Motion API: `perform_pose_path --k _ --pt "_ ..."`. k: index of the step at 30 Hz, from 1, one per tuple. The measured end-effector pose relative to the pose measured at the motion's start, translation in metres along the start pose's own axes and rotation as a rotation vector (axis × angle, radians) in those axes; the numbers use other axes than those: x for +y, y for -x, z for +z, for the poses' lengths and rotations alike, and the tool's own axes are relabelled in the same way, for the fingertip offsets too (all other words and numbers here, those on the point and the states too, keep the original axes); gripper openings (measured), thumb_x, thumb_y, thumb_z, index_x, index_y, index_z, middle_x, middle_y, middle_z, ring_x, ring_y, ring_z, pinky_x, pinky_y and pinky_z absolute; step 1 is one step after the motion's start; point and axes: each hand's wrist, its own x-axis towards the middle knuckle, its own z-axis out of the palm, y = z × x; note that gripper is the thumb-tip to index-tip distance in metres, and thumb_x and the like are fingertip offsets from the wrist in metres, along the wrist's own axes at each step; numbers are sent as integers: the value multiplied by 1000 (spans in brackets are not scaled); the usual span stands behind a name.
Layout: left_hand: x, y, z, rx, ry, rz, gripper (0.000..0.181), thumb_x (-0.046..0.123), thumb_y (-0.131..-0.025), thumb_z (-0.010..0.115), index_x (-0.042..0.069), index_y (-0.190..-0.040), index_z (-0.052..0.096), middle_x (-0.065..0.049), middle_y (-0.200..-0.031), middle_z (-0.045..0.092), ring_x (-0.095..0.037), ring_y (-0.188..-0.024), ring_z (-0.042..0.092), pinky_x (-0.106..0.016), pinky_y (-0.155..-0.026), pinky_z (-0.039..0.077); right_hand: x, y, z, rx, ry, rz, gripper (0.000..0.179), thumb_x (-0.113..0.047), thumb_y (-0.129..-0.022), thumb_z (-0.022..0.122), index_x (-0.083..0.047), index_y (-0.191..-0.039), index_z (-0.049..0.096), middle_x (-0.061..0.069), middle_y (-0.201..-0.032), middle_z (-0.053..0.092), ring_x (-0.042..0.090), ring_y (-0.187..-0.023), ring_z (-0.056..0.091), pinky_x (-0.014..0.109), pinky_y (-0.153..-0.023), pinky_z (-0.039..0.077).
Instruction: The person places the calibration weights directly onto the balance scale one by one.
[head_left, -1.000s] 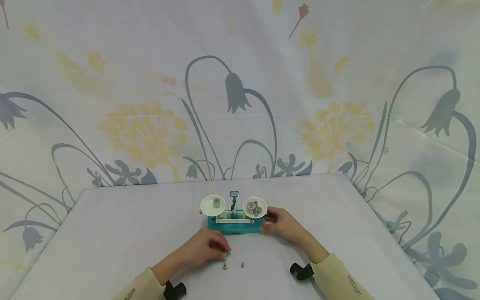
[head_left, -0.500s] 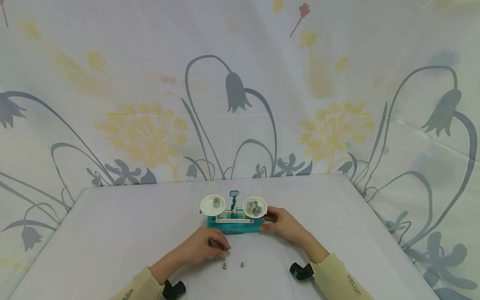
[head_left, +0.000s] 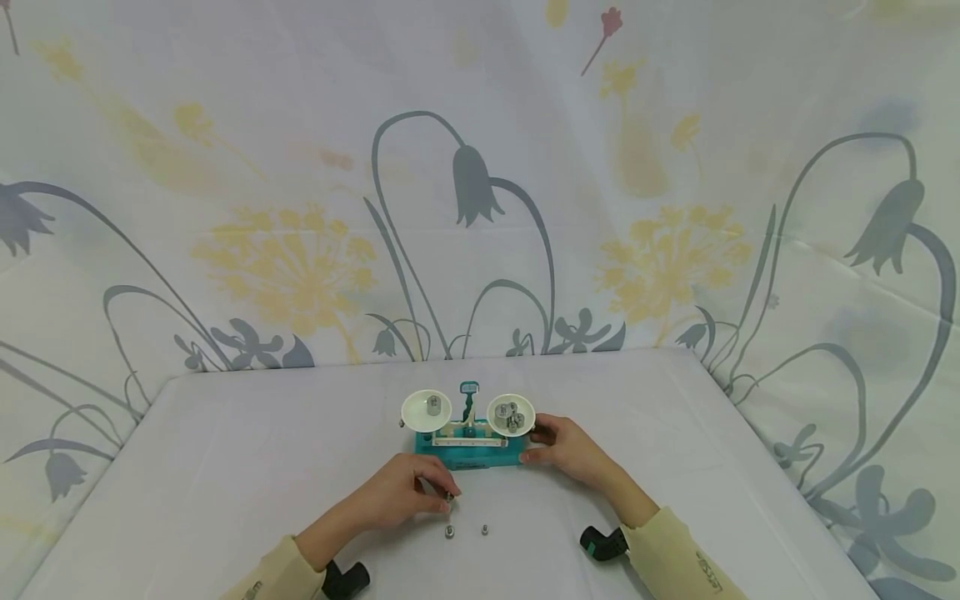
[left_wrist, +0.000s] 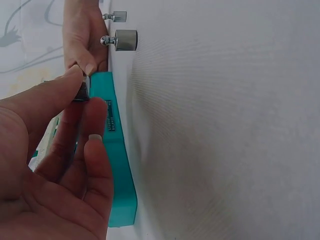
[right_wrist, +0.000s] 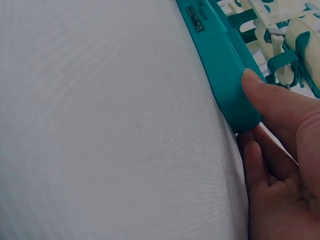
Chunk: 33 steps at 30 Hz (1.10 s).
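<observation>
A teal balance scale [head_left: 471,457] stands mid-table. On its left white pan [head_left: 411,414] sits one metal weight [head_left: 433,405]; several more weights [head_left: 512,414] crowd the right pan [head_left: 525,404]. My left hand [head_left: 401,492], in front of the scale's left half, pinches a small metal weight [left_wrist: 83,91] between thumb and fingertips. My right hand [head_left: 566,450] grips the right end of the teal base; in the right wrist view its thumb [right_wrist: 265,92] lies on top and the other fingers curl against the end. The left hand's fingers partly cover the held weight.
Two loose knobbed weights stand on the white cloth in front of the scale, a larger one [head_left: 450,532] and a smaller one [head_left: 485,529]. Black wrist devices [head_left: 603,543] sit under both forearms. A flower-print curtain [head_left: 480,250] closes off the back.
My left hand, still pinching the weight, has shifted very slightly up in the head view. The right hand, the scale and the loose weights have stayed in place.
</observation>
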Motion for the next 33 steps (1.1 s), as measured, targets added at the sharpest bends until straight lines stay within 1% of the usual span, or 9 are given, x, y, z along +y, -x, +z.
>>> perform_pose_path --k 11,20,27,33 --pt "9 3 -5 22 -38 36 12 9 -87 77 13 -98 79 9 -97 69 -14 -89 58 -25 -69 50 -1 1 1 -2 -3 -2 65 -11 -81 82 5 -137 52 17 -134 58 32 -123 56 45 -105 44" --pt "17 5 -9 29 -3 66 13 9 -87 77 10 -100 78 0 -98 70 -17 -89 59 -25 -71 52 1 0 0 -2 -4 -3 68 -11 -81 82 6 -139 50 18 -136 56 32 -124 55 45 -105 44" --pt "23 8 -15 58 -35 93 17 9 -86 77 9 -103 75 4 -94 69 -11 -88 62 -26 -73 52 1 0 0 -4 -10 -3 68 -10 -81 82 6 -140 50 18 -136 56 33 -124 55 45 -105 44" --pt "30 10 -19 76 -41 95 14 9 -86 78 10 -99 74 7 -92 68 -11 -87 62 -26 -72 51 -2 2 -1 0 -9 -8 68 -11 -81 82 7 -139 50 18 -135 57 33 -123 55 43 -105 44"
